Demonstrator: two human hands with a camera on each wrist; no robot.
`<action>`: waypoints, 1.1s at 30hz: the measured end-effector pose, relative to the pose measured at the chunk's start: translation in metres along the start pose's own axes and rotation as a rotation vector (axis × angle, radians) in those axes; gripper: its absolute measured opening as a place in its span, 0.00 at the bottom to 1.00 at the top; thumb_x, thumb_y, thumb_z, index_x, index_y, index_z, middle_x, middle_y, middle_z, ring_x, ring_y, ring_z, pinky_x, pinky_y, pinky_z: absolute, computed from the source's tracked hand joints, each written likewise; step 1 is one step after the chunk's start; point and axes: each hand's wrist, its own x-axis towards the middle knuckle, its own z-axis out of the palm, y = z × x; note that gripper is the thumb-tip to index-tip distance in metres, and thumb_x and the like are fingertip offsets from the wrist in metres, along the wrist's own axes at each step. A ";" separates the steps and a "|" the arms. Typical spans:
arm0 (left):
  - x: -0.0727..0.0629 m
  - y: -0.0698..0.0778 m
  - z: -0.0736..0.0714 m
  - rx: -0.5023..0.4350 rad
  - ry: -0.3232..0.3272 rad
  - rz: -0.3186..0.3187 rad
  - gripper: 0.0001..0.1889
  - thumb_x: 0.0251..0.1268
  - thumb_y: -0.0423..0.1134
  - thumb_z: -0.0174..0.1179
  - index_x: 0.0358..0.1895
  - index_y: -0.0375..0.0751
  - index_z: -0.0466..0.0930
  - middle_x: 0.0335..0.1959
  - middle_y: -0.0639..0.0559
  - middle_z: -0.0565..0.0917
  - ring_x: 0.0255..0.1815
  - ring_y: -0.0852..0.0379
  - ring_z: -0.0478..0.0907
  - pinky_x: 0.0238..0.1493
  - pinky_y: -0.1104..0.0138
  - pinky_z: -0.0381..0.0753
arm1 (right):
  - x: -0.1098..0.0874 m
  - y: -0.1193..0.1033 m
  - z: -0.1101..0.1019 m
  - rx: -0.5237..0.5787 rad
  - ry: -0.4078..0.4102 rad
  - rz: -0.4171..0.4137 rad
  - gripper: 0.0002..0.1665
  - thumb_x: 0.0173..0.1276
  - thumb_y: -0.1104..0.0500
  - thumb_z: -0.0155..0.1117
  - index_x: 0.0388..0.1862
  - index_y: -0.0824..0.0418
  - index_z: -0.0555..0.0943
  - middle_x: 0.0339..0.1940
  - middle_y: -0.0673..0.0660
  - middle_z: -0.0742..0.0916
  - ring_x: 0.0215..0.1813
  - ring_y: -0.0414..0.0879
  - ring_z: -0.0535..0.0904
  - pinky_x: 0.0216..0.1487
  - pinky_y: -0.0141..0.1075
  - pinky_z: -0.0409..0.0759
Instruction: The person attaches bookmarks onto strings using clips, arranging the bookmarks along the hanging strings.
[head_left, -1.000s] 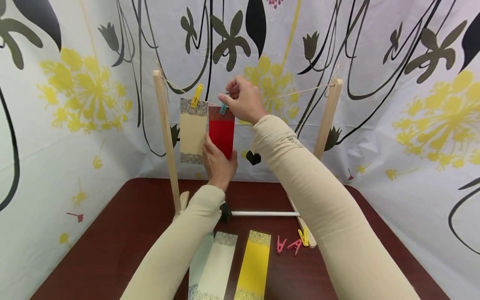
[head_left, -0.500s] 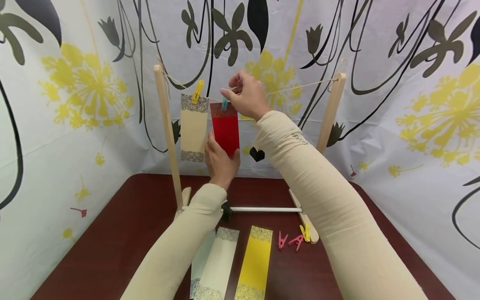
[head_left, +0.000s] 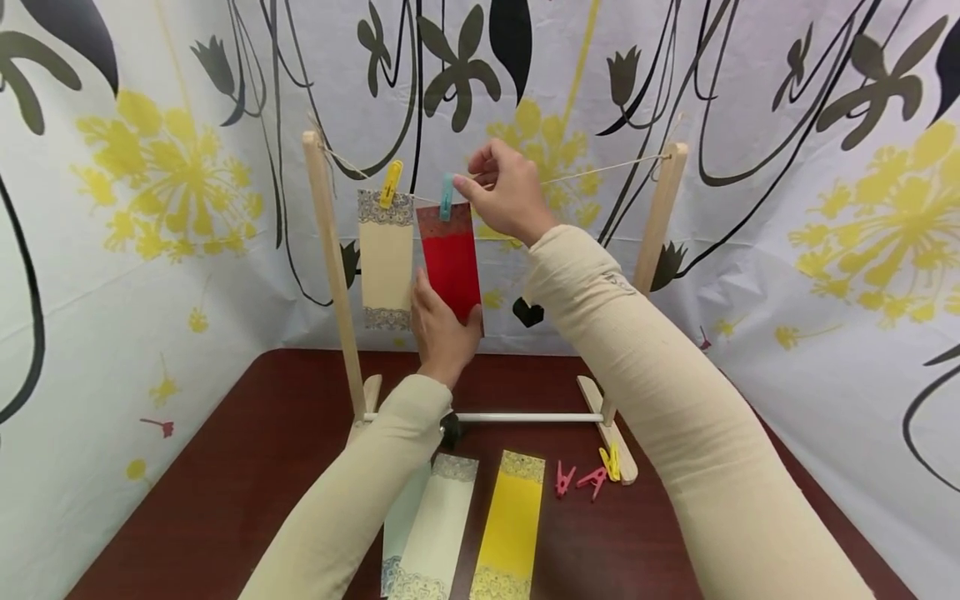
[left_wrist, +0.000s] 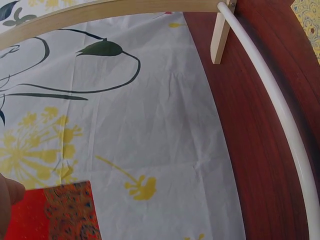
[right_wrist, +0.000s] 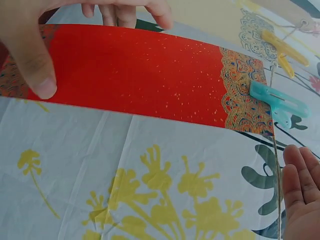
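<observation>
Presently a long red paper card with ornate patterned ends [head_left: 452, 265] is hung, slightly tilted, from a thin pale string [head_left: 600, 169] by a light-blue plastic clothespin [head_left: 447, 197] clipped at its top edge. Near its bottom, the card is pinched between the thumb and fingers of the left hand [head_left: 442, 335]. Just right of the clothespin, the right hand [head_left: 508, 190] is held with its fingers relaxed; nothing is seen gripped in it, though whether the clothespin is touched by the thumb cannot be told. Being thin, the card is probably light and easily creased, so it is best taken gently by its side edges. Just to its left, a cream card with grey patterned ends [head_left: 386, 265] is hung under a yellow plastic clothespin [head_left: 390, 185] and could be knocked by the left fingers. One upright wooden post [head_left: 662, 212] is partly covered by the cream right sleeve [head_left: 652, 358]. Nearer, a yellow card [head_left: 510, 521] and an off-white card [head_left: 442, 525] are laid on the dark red table [head_left: 225, 500], with two pink clothespins [head_left: 563, 481] to their right.
</observation>
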 end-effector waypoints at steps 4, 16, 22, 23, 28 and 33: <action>-0.003 0.001 -0.001 -0.004 -0.005 0.016 0.49 0.61 0.44 0.64 0.76 0.35 0.39 0.74 0.36 0.53 0.72 0.38 0.54 0.69 0.47 0.55 | -0.006 0.003 -0.005 0.006 -0.001 0.003 0.14 0.68 0.56 0.65 0.43 0.65 0.74 0.43 0.58 0.83 0.46 0.47 0.82 0.49 0.33 0.77; -0.013 -0.001 -0.001 -0.047 -0.038 0.042 0.49 0.60 0.43 0.65 0.76 0.37 0.39 0.73 0.36 0.53 0.73 0.40 0.52 0.68 0.48 0.56 | -0.025 0.019 -0.017 -0.007 0.016 0.024 0.14 0.68 0.54 0.65 0.43 0.64 0.75 0.43 0.57 0.83 0.47 0.48 0.82 0.50 0.38 0.77; -0.021 -0.002 -0.002 -0.046 -0.063 0.057 0.49 0.60 0.42 0.66 0.76 0.37 0.39 0.73 0.36 0.51 0.71 0.39 0.54 0.67 0.47 0.59 | -0.040 0.033 -0.024 -0.005 0.038 0.020 0.14 0.67 0.56 0.65 0.43 0.65 0.76 0.43 0.59 0.83 0.46 0.50 0.82 0.49 0.40 0.77; -0.022 -0.004 -0.003 -0.044 -0.069 0.054 0.50 0.60 0.42 0.66 0.76 0.37 0.39 0.73 0.36 0.51 0.71 0.39 0.54 0.67 0.48 0.60 | -0.043 0.035 -0.025 -0.003 0.039 0.019 0.14 0.67 0.56 0.65 0.43 0.65 0.76 0.43 0.59 0.83 0.46 0.50 0.82 0.49 0.41 0.77; -0.028 -0.010 -0.008 -0.019 -0.091 0.053 0.50 0.61 0.43 0.66 0.76 0.39 0.39 0.74 0.37 0.50 0.72 0.41 0.54 0.66 0.48 0.60 | -0.058 0.049 -0.031 -0.005 0.045 0.021 0.14 0.67 0.57 0.65 0.43 0.65 0.76 0.42 0.60 0.82 0.44 0.51 0.82 0.48 0.41 0.78; -0.032 -0.015 -0.013 0.004 -0.108 0.068 0.50 0.60 0.43 0.66 0.76 0.39 0.39 0.74 0.39 0.49 0.72 0.41 0.52 0.67 0.46 0.57 | -0.073 0.061 -0.037 -0.024 0.063 0.045 0.12 0.67 0.58 0.65 0.41 0.66 0.76 0.40 0.60 0.84 0.42 0.51 0.82 0.45 0.39 0.78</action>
